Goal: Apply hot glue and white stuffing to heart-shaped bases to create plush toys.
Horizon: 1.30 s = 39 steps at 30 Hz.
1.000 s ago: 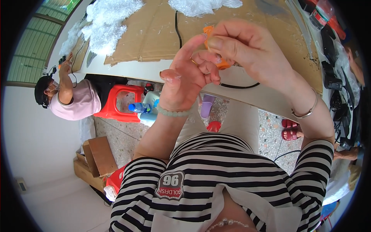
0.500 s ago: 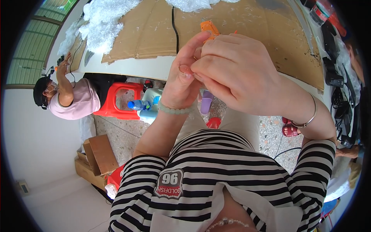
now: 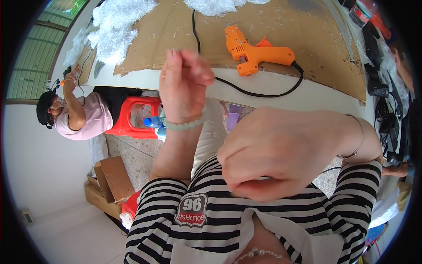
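Note:
My left hand (image 3: pixel 183 90), with a pale green bead bracelet (image 3: pixel 184 125) at its wrist, is raised in front of the table edge. Its fingers are partly bent and smeared by motion, so whether they hold anything is unclear. Nearer my chest, my right hand (image 3: pixel 281 149) is closed with its back up; the fingertips are hidden, and I cannot make out what is in them. An orange glue gun (image 3: pixel 263 53) lies on its side on the cardboard sheet (image 3: pixel 167 33), its black cord (image 3: pixel 263 93) looping along the table's near edge. Neither hand touches it.
Clumps of clear stringy plastic (image 3: pixel 114 33) lie along the table's far left. Adapters and cables (image 3: pixel 381 110) crowd the right edge. At left, a person in pink (image 3: pixel 81 116) works beside a red stool (image 3: pixel 132 116). An open carton (image 3: pixel 114 178) stands on the floor.
My hands, together half a second ago, have come apart: the right moved down toward my chest, the left shifted slightly left. The glue gun, mostly hidden before, is now in full sight.

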Tool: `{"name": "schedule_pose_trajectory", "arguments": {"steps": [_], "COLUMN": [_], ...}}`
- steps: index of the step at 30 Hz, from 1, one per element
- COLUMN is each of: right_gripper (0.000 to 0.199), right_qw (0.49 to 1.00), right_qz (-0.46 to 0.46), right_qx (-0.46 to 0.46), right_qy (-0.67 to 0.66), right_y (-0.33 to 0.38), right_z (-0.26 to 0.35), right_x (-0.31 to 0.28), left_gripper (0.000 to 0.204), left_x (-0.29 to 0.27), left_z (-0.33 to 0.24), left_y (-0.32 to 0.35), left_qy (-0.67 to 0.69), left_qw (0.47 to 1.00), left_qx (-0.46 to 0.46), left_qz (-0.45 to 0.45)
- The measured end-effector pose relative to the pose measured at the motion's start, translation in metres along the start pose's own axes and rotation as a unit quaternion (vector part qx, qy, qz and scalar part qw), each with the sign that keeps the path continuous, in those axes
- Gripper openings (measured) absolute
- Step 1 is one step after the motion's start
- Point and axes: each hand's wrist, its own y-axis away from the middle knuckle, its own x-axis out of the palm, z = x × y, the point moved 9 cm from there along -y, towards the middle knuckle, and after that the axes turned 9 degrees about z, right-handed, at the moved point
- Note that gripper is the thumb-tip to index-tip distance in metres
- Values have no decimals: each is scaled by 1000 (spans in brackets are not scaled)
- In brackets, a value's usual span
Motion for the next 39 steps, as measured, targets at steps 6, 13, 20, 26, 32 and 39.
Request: {"name": "schedule_pose_trajectory", "arguments": {"steps": [6,13,20,26,32,39], "right_gripper": [33,48,35,25,22,20], "right_qw": [960,926,915,882,775,736], "right_qz": [-70,-256,-318,-393,-558,-573], "right_qx": [51,236,187,253,288,350], "right_qy": [266,-148,-163,-60,-65,-90], "right_y": [0,34,39,78,164,206], "right_z": [-23,-79,-81,-89,-135,-184], "right_x": [-12,-68,-82,-132,-180,-182], "left_gripper": [29,28,22,20,20,31], "left_x": [11,18,24,18,-3,-62], "left_z": [-17,-33,-38,-48,-56,-66], "left_y": [-4,2,3,-8,-48,-140], "left_qy": [-92,-290,-258,-354,-430,-690], "left_qw": [995,942,958,911,890,714], "left_qx": [35,117,102,136,75,-8], "left_qz": [0,-120,-71,-162,-133,-118]}}
